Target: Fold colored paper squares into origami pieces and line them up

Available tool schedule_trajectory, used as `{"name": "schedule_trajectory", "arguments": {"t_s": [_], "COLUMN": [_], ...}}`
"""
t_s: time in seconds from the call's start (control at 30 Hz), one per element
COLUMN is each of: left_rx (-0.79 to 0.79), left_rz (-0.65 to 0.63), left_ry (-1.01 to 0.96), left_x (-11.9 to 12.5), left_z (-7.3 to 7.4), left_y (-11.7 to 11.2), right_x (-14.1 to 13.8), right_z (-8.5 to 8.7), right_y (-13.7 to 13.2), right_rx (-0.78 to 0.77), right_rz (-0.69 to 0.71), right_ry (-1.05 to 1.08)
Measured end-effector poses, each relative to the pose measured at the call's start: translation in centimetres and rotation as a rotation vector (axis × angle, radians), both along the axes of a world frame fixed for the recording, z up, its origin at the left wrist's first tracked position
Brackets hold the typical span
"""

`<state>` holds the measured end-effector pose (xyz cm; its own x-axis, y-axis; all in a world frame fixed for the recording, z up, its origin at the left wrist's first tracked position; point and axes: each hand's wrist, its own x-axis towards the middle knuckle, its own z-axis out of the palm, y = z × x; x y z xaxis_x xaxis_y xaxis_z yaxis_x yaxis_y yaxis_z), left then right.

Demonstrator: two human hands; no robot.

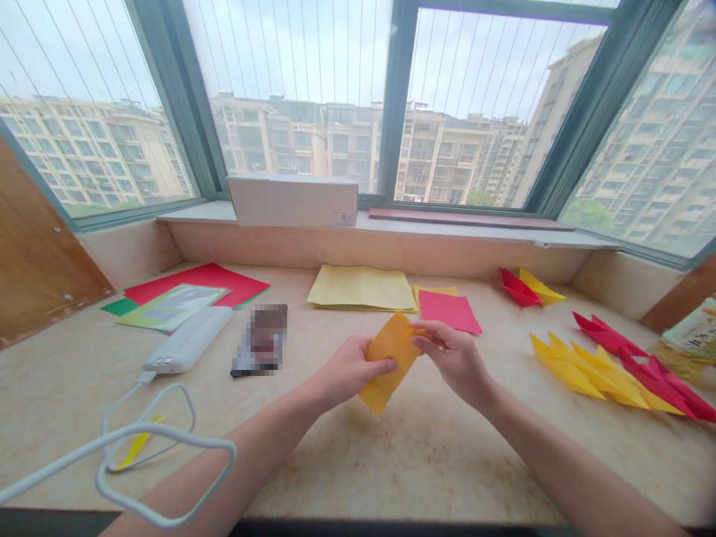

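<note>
A folded yellow sheet of paper (385, 373) is held up above the counter, tilted, between both hands. My left hand (358, 369) grips its left side, thumb across the front. At the upper right corner, my right hand (450, 354) pinches the paper between thumb and fingers. Just behind the hands lie a red paper square (449, 311) and a stack of pale yellow paper (361, 287). Folded yellow paper boats (593, 369) and folded red paper boats (643, 362) rest in rows at the right. One red boat (519, 288) and one yellow boat (541, 288) sit farther back.
At the left are a white power bank (187, 343) with a looping white cable (168, 429), a phone-like object (260, 339) with a blurred-out surface, and red sheets (240, 283) under a clear packet (173, 306). A white box (294, 201) stands on the windowsill.
</note>
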<state>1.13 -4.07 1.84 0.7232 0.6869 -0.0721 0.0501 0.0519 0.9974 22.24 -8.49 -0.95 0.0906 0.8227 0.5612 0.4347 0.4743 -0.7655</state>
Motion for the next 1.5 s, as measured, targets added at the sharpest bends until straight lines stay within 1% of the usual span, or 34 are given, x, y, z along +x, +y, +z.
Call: {"name": "schedule_trajectory", "arguments": {"t_s": [0.07,0.2,0.27,0.37,0.5,0.67,0.8,0.9,1.03,1.17,1.23,1.37,1.5], "left_rx": [0.011,0.055,0.091,0.156,0.208,0.190,0.288,0.322,0.294,0.179,0.127,0.055,0.046], "left_rz": [0.041,0.098,0.126,0.160,0.219,0.177,0.176,0.199,0.200,0.158,0.128,0.085,0.095], "left_ry": [-0.018,-0.012,0.007,0.010,-0.020,0.020,0.085,0.084,0.006,-0.061,-0.081,-0.081,0.015], "left_x": [0.1,0.1,0.1,0.1,0.0,0.0,0.1,0.1,0.1,0.2,0.2,0.1,0.0], "left_z": [-0.1,-0.2,-0.2,-0.1,0.1,0.0,-0.1,-0.1,0.1,0.4,0.7,1.0,0.7], "left_y": [0.2,0.3,0.4,0.4,0.6,0.3,0.1,0.2,0.3,0.0,-0.3,-0.7,-0.5], "right_x": [0.2,0.4,0.4,0.5,0.6,0.8,0.8,1.0,1.2,1.5,1.5,1.3,1.0], "right_z": [0.2,0.7,1.2,1.7,1.8,1.3,1.1,1.2,1.6,1.7,1.7,1.6,1.4], "right_y": [0.0,-0.1,-0.3,-0.6,-0.9,-0.6,-0.1,-0.1,-0.5,-0.6,-0.6,-0.9,-1.2], "right_rx": [0.016,0.072,0.105,0.146,0.129,0.109,0.122,0.119,0.130,0.179,0.201,0.210,0.196], "right_rz": [-0.008,-0.023,0.014,0.111,0.199,0.160,0.103,0.125,0.191,0.229,0.221,0.159,0.136], "right_ry": [-0.016,-0.123,-0.181,-0.280,-0.392,-0.479,-0.451,-0.423,-0.465,-0.491,-0.488,-0.471,-0.476]}}
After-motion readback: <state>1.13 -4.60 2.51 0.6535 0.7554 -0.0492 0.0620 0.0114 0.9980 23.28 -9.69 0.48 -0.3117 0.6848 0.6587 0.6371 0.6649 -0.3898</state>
